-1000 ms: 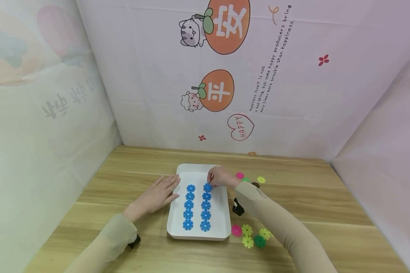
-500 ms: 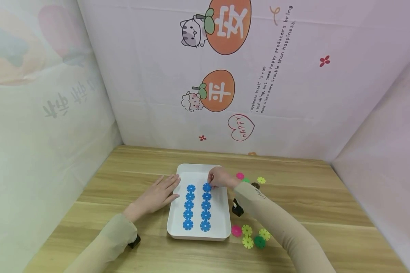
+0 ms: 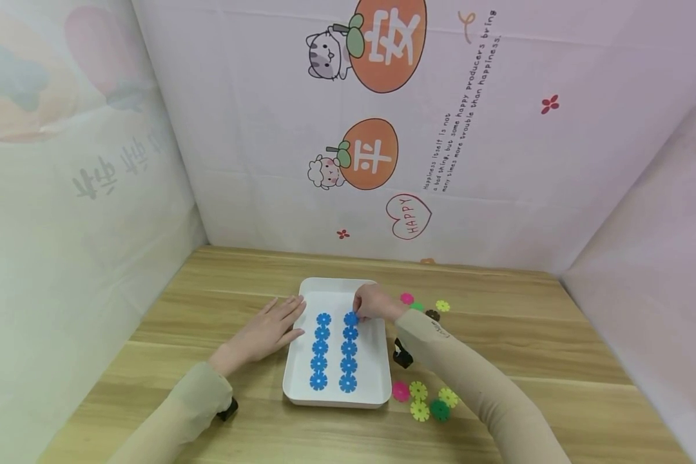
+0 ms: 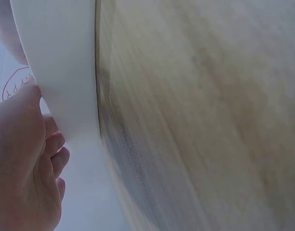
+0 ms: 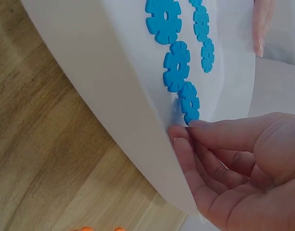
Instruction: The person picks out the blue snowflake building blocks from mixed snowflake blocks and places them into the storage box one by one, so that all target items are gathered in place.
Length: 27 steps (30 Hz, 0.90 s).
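A white tray holds two columns of blue notched plastic discs, the left column and the right column. With thumb and fingertips my right hand pinches the edge of the farthest disc in the right column. In the right wrist view this disc meets the neighbouring blue disc, its near edge covered by the thumb tip. My left hand rests on the tray's left rim, fingers extended. The left wrist view has that hand against the tray's outer wall.
Right of the tray's near end lie a pink disc, several yellow discs and a green disc. More loose discs, including a pink one and a yellow one, lie beyond the right forearm. A printed cloth wall stands behind the wooden table.
The pinched disc has shifted very slightly left, into line with its column. The left hand keeps its place on the tray rim.
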{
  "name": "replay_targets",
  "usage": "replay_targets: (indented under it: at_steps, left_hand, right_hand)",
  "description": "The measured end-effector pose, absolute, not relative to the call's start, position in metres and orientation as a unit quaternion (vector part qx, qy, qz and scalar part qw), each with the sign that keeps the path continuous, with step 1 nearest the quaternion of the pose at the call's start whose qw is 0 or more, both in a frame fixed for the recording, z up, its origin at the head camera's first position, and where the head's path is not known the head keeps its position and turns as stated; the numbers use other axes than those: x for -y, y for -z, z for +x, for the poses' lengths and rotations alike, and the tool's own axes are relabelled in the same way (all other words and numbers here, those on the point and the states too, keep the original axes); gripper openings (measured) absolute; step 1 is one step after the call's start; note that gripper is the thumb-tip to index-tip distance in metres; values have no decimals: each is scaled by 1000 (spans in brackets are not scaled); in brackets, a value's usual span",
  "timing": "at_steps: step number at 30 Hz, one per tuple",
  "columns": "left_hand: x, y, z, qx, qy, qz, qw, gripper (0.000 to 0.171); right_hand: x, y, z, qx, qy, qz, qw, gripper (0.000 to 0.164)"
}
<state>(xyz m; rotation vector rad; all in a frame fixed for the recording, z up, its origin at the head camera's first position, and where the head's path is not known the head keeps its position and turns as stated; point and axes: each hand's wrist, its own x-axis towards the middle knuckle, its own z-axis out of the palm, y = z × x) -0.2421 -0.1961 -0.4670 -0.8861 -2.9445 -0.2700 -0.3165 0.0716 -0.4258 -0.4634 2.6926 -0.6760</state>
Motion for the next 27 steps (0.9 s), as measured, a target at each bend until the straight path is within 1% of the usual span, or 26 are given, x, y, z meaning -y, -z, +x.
replay_targets:
  at_steps: [7,14,21,27]
  left_hand:
    - [195,466,-242,953,88,-290,27,64]
    - [196,468,-245,953,80,-291,29,65]
    - [197,466,-244,953,85,-290,29,66]
    - [197,466,-244,952,102,-289,23,66]
  right_hand:
    - [-72,426,-316,-948,229,-159,155,5]
    - [-81,416,-313,-932,288,-158,151,4]
    - [-104,404,-308,-927,310,-168,130,4]
    - [-137,404,-307,-914,343,-186,112,7]
